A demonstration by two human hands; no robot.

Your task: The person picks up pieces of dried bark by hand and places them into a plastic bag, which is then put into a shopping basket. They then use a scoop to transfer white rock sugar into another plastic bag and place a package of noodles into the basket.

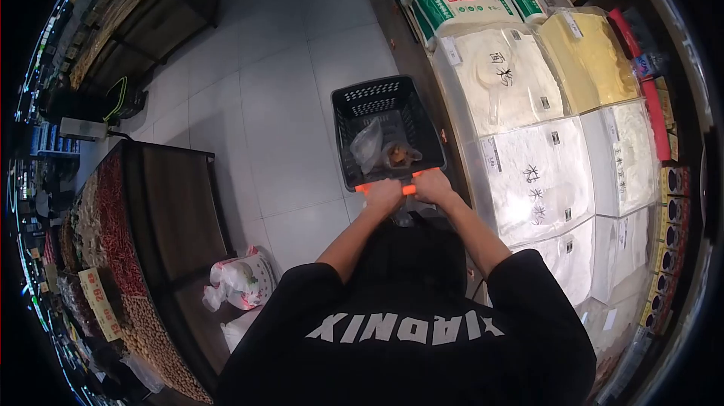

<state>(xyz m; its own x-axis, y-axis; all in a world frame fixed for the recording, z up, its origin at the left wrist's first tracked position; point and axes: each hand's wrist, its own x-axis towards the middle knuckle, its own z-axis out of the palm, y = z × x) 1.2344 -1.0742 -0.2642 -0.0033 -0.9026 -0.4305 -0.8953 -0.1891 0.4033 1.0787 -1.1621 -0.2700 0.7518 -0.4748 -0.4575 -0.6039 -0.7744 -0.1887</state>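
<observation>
In front of me is a black shopping basket (373, 91) with perforated walls. Its orange handle (409, 190) runs along the near side. My left hand (385, 196) is wrapped round the handle's left part, and my right hand (433, 186) grips it further right. Inside the basket lie a clear plastic bag (367, 146) with pale contents and another clear bag (400, 155) holding something brownish. What these bags contain is too small to make out.
Along the right run clear bins of white flour (528, 172) and a bin of yellow flour (588, 51), with green-white sacks (467, 2) beyond. Dried chillies (121, 232) and nuts (154, 330) fill a dark display stand at left. A tied plastic bag (243, 279) sits on the tiled floor (279, 115).
</observation>
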